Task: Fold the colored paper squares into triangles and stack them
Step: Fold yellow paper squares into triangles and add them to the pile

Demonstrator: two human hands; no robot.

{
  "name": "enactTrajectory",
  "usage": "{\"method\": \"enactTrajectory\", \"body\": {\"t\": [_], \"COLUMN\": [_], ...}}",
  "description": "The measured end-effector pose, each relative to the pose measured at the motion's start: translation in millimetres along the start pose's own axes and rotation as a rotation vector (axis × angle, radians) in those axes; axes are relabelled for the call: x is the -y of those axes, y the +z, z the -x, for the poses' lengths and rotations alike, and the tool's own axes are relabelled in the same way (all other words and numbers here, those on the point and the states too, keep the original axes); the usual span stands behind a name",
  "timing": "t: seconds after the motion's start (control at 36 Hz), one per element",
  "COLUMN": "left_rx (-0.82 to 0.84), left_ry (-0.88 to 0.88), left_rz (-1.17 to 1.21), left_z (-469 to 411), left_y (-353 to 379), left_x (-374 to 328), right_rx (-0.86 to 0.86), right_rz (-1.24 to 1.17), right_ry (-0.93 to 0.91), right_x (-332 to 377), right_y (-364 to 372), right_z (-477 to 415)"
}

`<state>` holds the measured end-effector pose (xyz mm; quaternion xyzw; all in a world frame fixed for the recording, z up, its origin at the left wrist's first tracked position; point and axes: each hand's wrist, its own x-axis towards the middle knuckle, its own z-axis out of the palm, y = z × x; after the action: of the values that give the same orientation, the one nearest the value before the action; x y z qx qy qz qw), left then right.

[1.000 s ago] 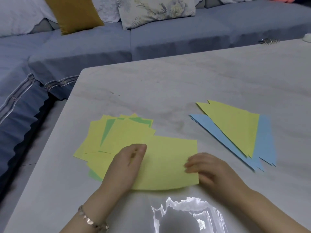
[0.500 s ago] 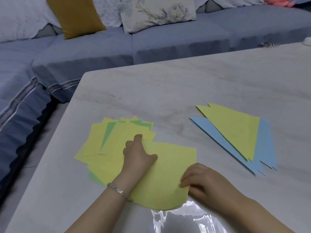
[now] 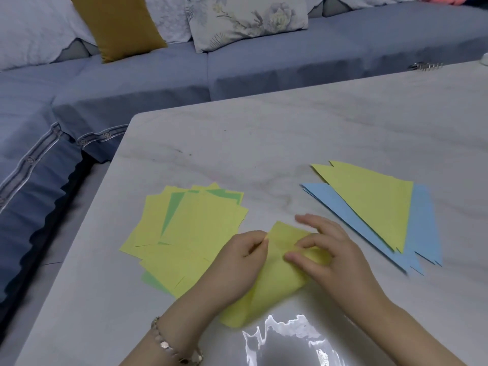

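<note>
A yellow paper square (image 3: 274, 289) is bent over on itself near the table's front edge, its fold still rounded. My left hand (image 3: 235, 262) pinches its upper corner at the left. My right hand (image 3: 324, 254) pinches the doubled paper from the right, thumb and fingers curled onto it. To the left lies a fanned pile of flat yellow and green squares (image 3: 190, 228). At the right sits the stack of folded triangles (image 3: 375, 215), yellow ones on top of blue ones.
The marble table (image 3: 264, 143) has its left edge close to the pile of squares. A blue sofa (image 3: 237, 64) with cushions runs behind and to the left. A metal clip (image 3: 425, 66) lies at the far right edge. Glare (image 3: 285, 339) shines near the front.
The yellow square lay flat under both hands; its lower part has since been lifted and curled over toward the top corner. Both hands have moved together onto that corner.
</note>
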<state>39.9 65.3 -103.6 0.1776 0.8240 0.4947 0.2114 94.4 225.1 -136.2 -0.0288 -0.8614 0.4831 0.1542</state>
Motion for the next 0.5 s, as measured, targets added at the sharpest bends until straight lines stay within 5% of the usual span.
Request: {"method": "enactTrajectory", "body": {"t": [0.14, 0.5], "left_rx": [-0.007, -0.340], "left_ry": [-0.032, 0.009], "left_rz": [0.097, 0.312], "left_z": [3.0, 10.7], "left_y": [3.9, 20.5], "left_x": [-9.5, -21.1], "right_rx": [-0.008, -0.077], "right_rz": [-0.035, -0.232], "right_ry": [0.086, 0.273], "right_x": [9.7, 18.0], "right_y": [-8.9, -14.2], "right_z": [-4.4, 3.8]}}
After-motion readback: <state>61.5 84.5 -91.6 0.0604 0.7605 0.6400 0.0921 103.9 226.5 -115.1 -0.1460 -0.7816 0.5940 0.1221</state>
